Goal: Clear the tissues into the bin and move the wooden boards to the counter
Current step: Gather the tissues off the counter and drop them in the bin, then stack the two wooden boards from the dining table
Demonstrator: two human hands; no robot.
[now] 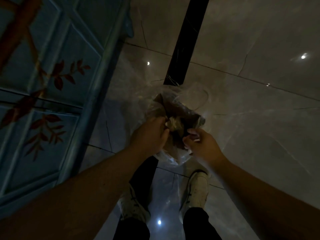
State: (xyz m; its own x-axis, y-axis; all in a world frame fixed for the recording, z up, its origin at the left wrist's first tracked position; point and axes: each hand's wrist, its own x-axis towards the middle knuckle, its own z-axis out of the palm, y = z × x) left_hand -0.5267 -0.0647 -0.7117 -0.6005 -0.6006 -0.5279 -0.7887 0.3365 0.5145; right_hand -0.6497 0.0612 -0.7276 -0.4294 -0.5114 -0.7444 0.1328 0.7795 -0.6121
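The left hand (pixel 152 134) pinches a pale crumpled tissue (pixel 173 122); the right hand (pixel 202 144), fingers curled, grips the thin clear plastic bag (pixel 174 158).

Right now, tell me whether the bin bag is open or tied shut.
Open: the clear bin bag gapes, showing brown and pale scraps inside, both hands at its mouth.

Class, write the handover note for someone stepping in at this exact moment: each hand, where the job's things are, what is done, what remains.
Left hand: over the bin's clear liner bag, fingers closed on pale crumpled tissue at its mouth.
Right hand: pinching the liner's near edge, holding it open.
Bin stands on the tiled floor, beside a blue painted cabinet, just ahead of the person's white shoes.
Done: tissue is at the bin, not yet released.
Left: drop it in. The wooden boards and counter are out of view, so their state is unknown.
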